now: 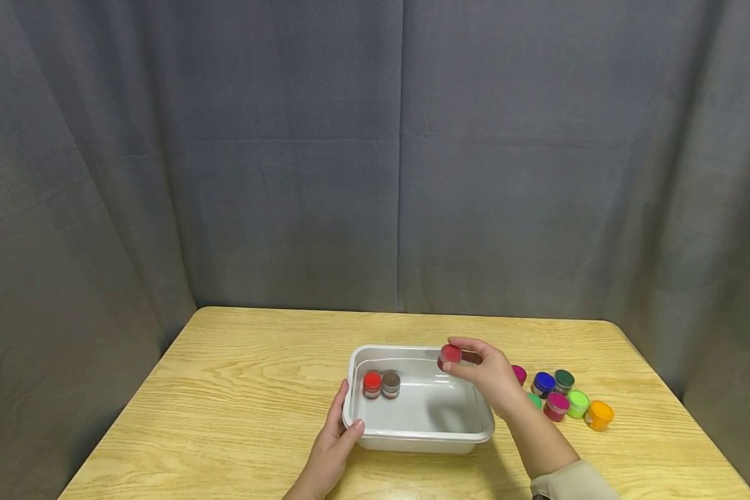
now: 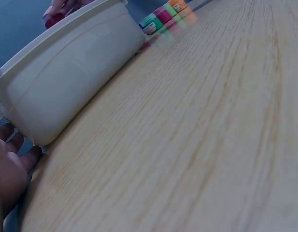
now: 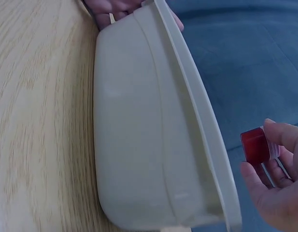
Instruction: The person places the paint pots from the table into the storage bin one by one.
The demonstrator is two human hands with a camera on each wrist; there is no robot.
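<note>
A white plastic tub (image 1: 421, 436) sits on the table. My left hand (image 1: 328, 451) grips its left end, thumb over the rim at the near corner and fingers along the outside wall. Between the thumb and fingers of my right hand (image 1: 490, 375) is a small dark-red paint jar (image 1: 451, 355), held above the tub's far right part; the right wrist view shows the same red jar (image 3: 256, 146) beyond the rim. Inside the tub, toward the left, a bright red paint jar (image 1: 371, 385) and a grey-brown one (image 1: 390, 384) stand side by side.
Right of the tub several paint jars are grouped on the wooden table (image 1: 237, 389): blue (image 1: 543, 384), dark green (image 1: 564, 380), magenta (image 1: 557, 407), light green (image 1: 578, 403) and orange (image 1: 598, 414) among them. My right forearm partly covers a green jar (image 1: 534, 401). Grey curtains (image 1: 300, 173) surround the table.
</note>
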